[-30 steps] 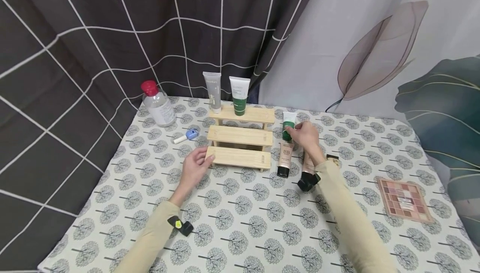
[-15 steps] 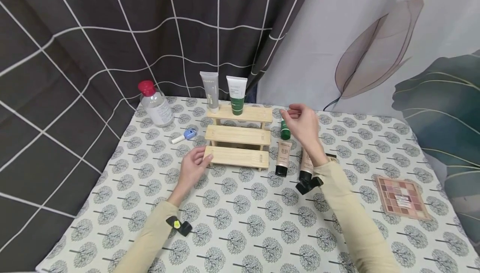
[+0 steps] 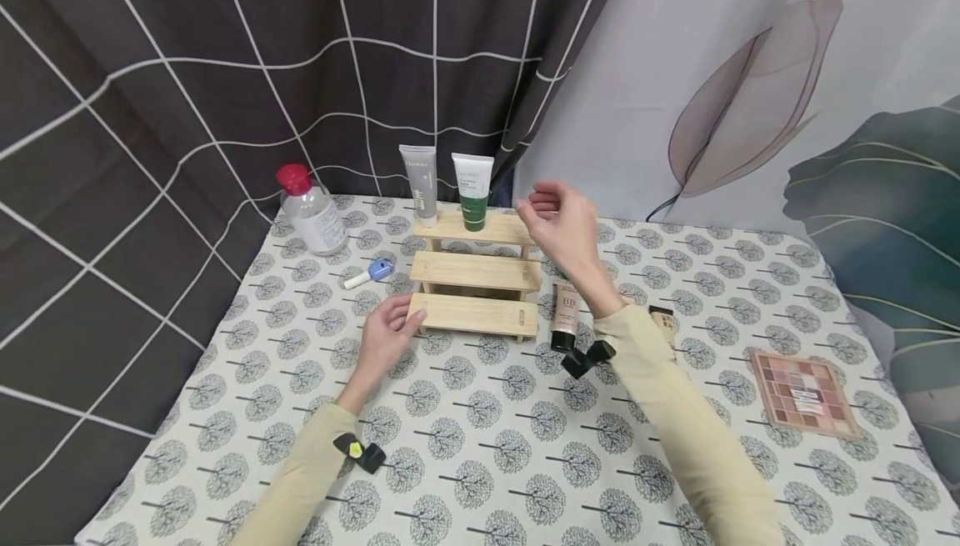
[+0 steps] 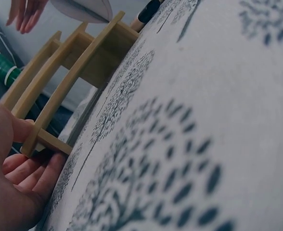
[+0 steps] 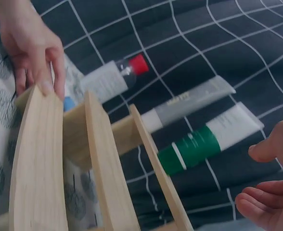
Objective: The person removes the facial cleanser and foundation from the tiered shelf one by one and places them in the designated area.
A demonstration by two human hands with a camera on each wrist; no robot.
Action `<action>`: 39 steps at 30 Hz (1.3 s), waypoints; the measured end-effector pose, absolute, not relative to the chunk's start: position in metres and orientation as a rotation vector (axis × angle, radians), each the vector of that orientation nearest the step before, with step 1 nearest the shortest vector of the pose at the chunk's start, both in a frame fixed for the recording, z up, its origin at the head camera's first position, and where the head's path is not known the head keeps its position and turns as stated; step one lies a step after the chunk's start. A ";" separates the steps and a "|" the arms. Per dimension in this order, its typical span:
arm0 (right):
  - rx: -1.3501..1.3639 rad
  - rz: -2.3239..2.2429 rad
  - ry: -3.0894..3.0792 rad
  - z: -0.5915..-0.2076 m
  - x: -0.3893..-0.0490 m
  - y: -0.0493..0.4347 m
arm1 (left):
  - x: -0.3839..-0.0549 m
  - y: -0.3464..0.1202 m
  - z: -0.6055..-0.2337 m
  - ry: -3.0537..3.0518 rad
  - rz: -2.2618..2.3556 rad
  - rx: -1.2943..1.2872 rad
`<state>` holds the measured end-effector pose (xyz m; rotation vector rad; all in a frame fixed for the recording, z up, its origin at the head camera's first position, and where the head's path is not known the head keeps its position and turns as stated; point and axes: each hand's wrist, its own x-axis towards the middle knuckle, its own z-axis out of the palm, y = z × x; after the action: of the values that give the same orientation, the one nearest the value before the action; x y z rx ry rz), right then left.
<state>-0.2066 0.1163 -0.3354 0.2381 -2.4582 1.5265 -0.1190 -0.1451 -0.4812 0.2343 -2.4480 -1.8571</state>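
A three-step wooden display stand (image 3: 476,270) stands on the table. My left hand (image 3: 386,333) grips the left end of its lowest step, thumb on top and fingers beneath, as the left wrist view shows. A grey tube (image 3: 422,183) and a white-and-green tube (image 3: 473,192) stand on the top step. My right hand (image 3: 564,225) hovers by that step's right end, fingers loosely curved; in the right wrist view, nothing lies between its thumb and fingers (image 5: 259,204). Below the right hand lies a BB cream tube (image 3: 566,313) with a black cap. The right hand and forearm hide other tubes.
Left of the stand are a clear bottle with a red cap (image 3: 311,211) and a small blue-and-white item (image 3: 369,273). A small gold-and-black box (image 3: 663,321) and an eyeshadow palette (image 3: 806,394) lie to the right. Curtains (image 3: 300,46) hang behind the table.
My right hand has left the small green-and-white tube on the table and moved up and left toward the top step. My left hand keeps its grip on the stand.
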 end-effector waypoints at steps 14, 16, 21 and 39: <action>0.266 1.570 -2.454 -0.348 -0.221 0.071 | -0.121 -0.145 -0.481 -2.438 -1.847 0.228; 0.261 1.545 -2.470 -0.352 -0.223 0.066 | -0.121 -0.144 -0.481 -2.434 -1.857 0.232; 0.263 1.536 -2.492 -0.365 -0.225 0.056 | -0.120 -0.144 -0.480 -2.438 -1.858 0.235; 0.241 1.503 -2.499 -0.382 -0.227 0.044 | -0.118 -0.144 -0.478 -2.459 -1.849 0.241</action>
<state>-0.2265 0.0444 -0.3821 0.2414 -2.4992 1.5032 -0.1181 -0.1438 -0.4782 0.2409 -2.4592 -1.8485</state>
